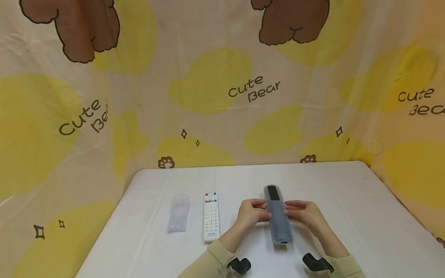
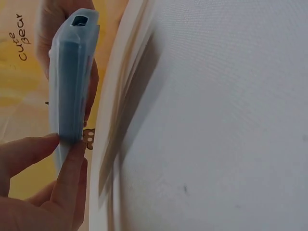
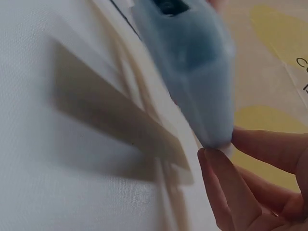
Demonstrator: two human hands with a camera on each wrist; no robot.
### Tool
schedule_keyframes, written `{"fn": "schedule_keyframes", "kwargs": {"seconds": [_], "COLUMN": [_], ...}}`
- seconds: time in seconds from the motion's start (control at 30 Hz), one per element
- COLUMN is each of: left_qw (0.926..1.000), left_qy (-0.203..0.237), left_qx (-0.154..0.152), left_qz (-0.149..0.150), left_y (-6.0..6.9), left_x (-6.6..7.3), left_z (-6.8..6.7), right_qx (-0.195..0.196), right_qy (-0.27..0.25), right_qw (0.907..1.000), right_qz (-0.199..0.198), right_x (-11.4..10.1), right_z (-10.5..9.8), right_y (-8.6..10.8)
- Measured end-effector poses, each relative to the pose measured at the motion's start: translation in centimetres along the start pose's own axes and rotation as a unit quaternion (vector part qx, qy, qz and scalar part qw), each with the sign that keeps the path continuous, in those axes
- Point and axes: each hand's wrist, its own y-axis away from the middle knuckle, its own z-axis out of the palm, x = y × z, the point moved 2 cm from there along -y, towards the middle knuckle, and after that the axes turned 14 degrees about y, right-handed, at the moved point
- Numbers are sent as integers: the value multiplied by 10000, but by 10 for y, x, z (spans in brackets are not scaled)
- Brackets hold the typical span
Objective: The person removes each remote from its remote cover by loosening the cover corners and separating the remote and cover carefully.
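Observation:
Both hands hold a grey-blue remote control in a translucent cover [image 1: 279, 221], with a dark window near its far end. On its left edge, the left hand [image 1: 251, 212] pinches it between thumb and fingers. The right hand [image 1: 304, 213] grips the opposite edge the same way. In the left wrist view the covered remote [image 2: 72, 91] stands off the table, with a shadow beside it. A dark opening shows at the near end of the cover in the right wrist view, where the right-hand fingers [image 3: 236, 185] press its side.
Left of the hands a white remote control [image 1: 211, 217] with several buttons lies on the white table [image 1: 339, 199]. Farther left lies an empty translucent cover [image 1: 179, 213]. A bear-printed curtain [image 1: 210, 79] hangs behind the table and at its sides.

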Motion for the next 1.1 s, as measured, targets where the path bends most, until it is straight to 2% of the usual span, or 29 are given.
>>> {"fn": "schedule_keyframes", "kwargs": {"seconds": [0.1, 0.27, 0.37, 0.67, 0.87, 1.1], "left_qw": [9994, 9969, 9949, 9917, 9885, 9883], "left_qy": [-329, -777, -1001, -1278, -1505, -1519], "left_qx": [36, 81, 97, 100, 94, 117], "left_qz": [32, 32, 29, 87, 42, 46], "left_y": [0, -1, -1, -1, -1, -10], "left_x": [-2, -5, -7, -8, -8, -6], "left_z": [-1, -2, -1, 0, -1, -5], "right_qx": [-149, -398, -427, -477, -275, -231], "right_qy": [8, -321, -288, -48, 503, 807], "right_qw": [9999, 9987, 9987, 9986, 9982, 9963], "right_qz": [21, 0, -30, -235, -174, -208], "right_x": [2, 4, 7, 11, 13, 13], "right_z": [2, 7, 9, 13, 12, 10], "right_y": [0, -1, -2, -7, -10, -9]}}
